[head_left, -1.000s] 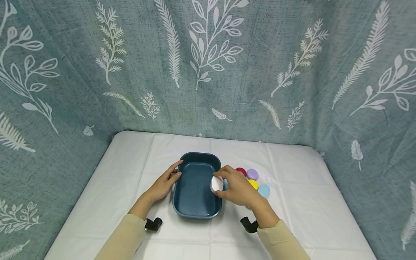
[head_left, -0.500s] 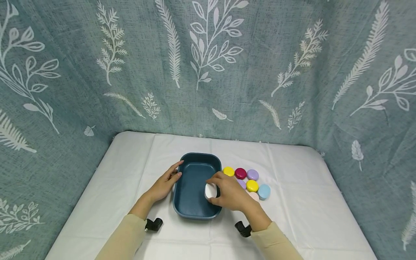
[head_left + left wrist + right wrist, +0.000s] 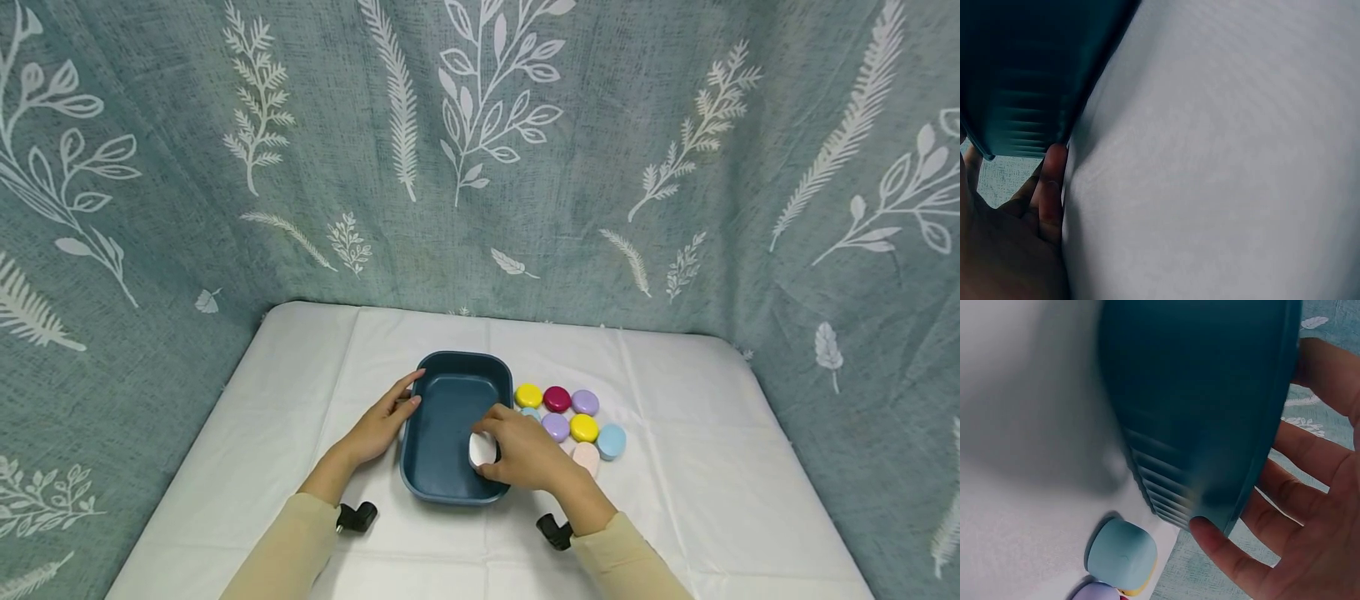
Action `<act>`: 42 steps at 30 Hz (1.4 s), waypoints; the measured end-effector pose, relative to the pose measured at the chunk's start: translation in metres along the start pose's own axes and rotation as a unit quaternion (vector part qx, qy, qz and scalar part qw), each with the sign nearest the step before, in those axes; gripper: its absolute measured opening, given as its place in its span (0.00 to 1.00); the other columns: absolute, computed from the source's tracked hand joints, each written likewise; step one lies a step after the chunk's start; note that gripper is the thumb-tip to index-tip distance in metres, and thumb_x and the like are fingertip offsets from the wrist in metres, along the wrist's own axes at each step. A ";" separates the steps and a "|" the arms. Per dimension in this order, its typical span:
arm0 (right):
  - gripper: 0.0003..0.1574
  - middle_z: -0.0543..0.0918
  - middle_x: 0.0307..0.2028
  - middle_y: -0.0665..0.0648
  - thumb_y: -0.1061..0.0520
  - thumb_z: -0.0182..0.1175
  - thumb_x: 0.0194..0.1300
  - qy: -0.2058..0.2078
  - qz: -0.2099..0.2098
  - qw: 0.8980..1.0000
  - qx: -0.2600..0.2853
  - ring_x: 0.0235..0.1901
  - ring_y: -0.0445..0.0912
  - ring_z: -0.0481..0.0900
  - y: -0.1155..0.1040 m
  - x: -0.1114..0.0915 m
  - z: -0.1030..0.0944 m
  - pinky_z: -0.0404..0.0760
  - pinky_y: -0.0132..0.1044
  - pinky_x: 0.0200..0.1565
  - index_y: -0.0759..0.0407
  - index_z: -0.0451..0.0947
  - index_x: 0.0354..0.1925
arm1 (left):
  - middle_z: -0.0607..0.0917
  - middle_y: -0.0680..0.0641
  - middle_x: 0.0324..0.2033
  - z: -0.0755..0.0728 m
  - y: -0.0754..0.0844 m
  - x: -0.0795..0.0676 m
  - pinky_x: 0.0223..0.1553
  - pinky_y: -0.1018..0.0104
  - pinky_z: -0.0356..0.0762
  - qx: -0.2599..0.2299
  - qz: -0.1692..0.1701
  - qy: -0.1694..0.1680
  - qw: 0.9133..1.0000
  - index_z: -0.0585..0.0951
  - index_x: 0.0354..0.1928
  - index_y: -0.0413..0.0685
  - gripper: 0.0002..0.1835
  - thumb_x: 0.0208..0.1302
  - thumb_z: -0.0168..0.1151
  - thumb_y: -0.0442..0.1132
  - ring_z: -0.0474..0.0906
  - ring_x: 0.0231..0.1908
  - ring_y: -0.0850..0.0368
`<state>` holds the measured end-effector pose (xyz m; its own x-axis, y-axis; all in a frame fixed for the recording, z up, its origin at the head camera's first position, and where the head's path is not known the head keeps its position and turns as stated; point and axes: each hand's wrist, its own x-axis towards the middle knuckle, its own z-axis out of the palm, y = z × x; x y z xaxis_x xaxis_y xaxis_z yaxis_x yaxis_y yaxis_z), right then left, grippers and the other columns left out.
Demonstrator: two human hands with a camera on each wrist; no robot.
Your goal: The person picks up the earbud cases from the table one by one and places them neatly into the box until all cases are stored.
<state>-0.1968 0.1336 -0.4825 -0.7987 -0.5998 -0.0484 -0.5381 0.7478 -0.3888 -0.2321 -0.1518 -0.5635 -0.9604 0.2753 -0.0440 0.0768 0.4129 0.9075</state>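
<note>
A deep dark-blue tray with rounded corners sits on the table. At its left rim, my left hand holds the wall, thumb on the rim; in the left wrist view, fingers lie against the outside. My right hand reaches over the right rim and pinches a white round piece inside the tray. The tray wall hides that piece in the right wrist view. Whether it touches the tray floor, I cannot tell. Outside, a light-blue round piece stands near the wall.
Several round pieces lie right of the tray, among them a yellow one, a dark-red one, a purple one and a pale pink one. A white cloth covers the table; a patterned curtain hangs behind.
My right hand has moved left and nearer to me, carrying the white piece from the right rim into the tray. More coloured pieces show now. The left hand stays put.
</note>
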 end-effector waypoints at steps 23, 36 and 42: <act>0.31 0.83 0.52 0.53 0.46 0.79 0.56 -0.040 0.013 0.997 -0.069 0.46 0.49 0.82 -0.003 0.004 0.012 0.84 0.46 0.53 0.52 0.86 0.57 | 0.75 0.43 0.70 -0.001 0.001 0.001 0.72 0.37 0.64 0.007 0.007 0.002 1.000 0.58 0.79 0.80 0.29 0.80 0.47 0.63 0.75 0.66 0.46; 0.32 0.82 0.52 0.53 0.46 0.80 0.55 -0.036 0.020 0.996 -0.076 0.50 0.48 0.80 -0.004 0.004 0.016 0.82 0.49 0.54 0.52 0.84 0.56 | 0.73 0.41 0.72 -0.001 0.001 0.000 0.72 0.36 0.63 -0.003 0.006 -0.003 1.000 0.58 0.79 0.81 0.30 0.80 0.47 0.62 0.75 0.67 0.44; 0.32 0.82 0.54 0.54 0.47 0.79 0.55 -0.032 0.017 0.997 -0.073 0.53 0.50 0.79 -0.004 0.003 0.016 0.81 0.50 0.56 0.52 0.84 0.57 | 0.74 0.42 0.71 0.000 0.000 0.001 0.72 0.37 0.64 0.003 0.006 -0.002 1.000 0.58 0.80 0.78 0.30 0.80 0.47 0.62 0.75 0.66 0.45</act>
<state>-0.1923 0.1238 -0.4960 -0.8008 -0.5870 -0.1190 -0.5485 0.7985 -0.2480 -0.2329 -0.1516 -0.5633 -0.9583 0.2838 -0.0340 0.0905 0.4140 0.9058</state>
